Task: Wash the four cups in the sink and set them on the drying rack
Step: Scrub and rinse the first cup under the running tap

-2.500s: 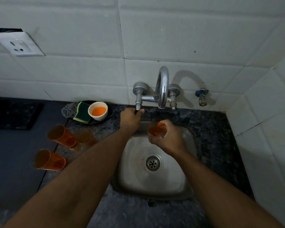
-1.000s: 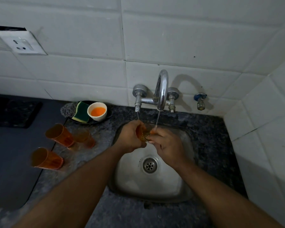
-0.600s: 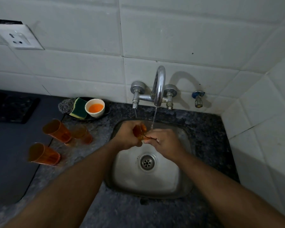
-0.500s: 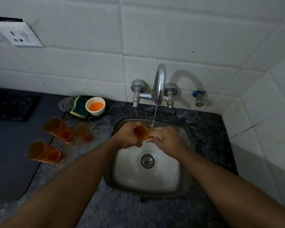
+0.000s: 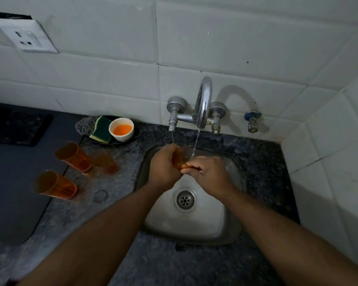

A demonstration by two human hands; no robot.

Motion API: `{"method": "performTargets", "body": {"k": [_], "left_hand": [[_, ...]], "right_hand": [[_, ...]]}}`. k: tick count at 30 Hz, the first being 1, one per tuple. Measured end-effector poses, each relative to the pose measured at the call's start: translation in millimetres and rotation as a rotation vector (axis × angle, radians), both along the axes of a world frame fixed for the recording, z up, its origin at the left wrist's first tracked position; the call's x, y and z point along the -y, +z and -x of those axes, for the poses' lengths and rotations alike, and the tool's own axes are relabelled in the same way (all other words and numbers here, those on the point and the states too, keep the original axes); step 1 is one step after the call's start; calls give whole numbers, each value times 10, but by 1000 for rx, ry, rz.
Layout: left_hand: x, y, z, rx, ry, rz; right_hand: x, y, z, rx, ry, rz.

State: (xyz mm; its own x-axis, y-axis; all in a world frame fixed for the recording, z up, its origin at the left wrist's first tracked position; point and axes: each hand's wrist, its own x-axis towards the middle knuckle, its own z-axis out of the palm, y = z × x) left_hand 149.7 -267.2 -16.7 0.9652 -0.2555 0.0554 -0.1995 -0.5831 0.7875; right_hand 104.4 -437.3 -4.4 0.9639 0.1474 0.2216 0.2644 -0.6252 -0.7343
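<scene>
Orange cup [image 5: 177,158] is up over the sink [image 5: 196,221], right beside the thin stream falling from the tap [image 5: 203,104]. Left hand [image 5: 163,168] has its grip curled tight around the cup's side; right hand [image 5: 209,172] pinches at its lower end, fingers bent. Over on the desk [image 5: 120,182], three more orange cups [image 5: 72,155] wait well left of the sink, near a sponge [image 5: 101,130] and a small white bowl [image 5: 122,129].

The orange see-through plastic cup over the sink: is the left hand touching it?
Touching. The head view shows the left hand with its fingers curled round the orange see-through plastic cup, no gap between them.
</scene>
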Motion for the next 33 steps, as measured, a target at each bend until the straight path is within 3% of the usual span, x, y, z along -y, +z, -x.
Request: {"method": "performTargets", "body": {"k": [4,5,8,10,14,15,19,21,24,25,29,31,33], "left_hand": [[-143,-1,-140,-336,-238,-40],[-134,-4,-145,-329,-229,-57],[11,-32,-83,-7,17,-9],[36,-33,-61,40,70,40],[-160,16,-235,-453,-260,-36],[-165,17,-239,-457,-276,-54],[-24,-24,-83,-7,-8,5],[-42,-11,-73,-32,-34,63],[-162,1,-186,-366,-258,-41],[-165,-9,-213,-372,-261,-48],[-19,-60,-188,8,-8,1],[17,-57,-162,51,7,25],[-34,-59,-201,-28,-100,-6]], "right_hand": [[179,40,-65,-62,182,156],[171,44,-82,-48,172,150],[17,63,-106,22,11,30],[-13,71,-100,43,8,17],[183,60,-143,-44,235,186],[171,51,-146,-44,231,181],[2,27,-125,-18,27,63],[55,31,-137,-31,111,134],[213,55,-218,-86,294,286],[214,62,-240,-90,287,271],[45,74,-272,-44,86,119],[29,79,-228,-24,150,163],[122,90,-219,-41,271,250]]}}
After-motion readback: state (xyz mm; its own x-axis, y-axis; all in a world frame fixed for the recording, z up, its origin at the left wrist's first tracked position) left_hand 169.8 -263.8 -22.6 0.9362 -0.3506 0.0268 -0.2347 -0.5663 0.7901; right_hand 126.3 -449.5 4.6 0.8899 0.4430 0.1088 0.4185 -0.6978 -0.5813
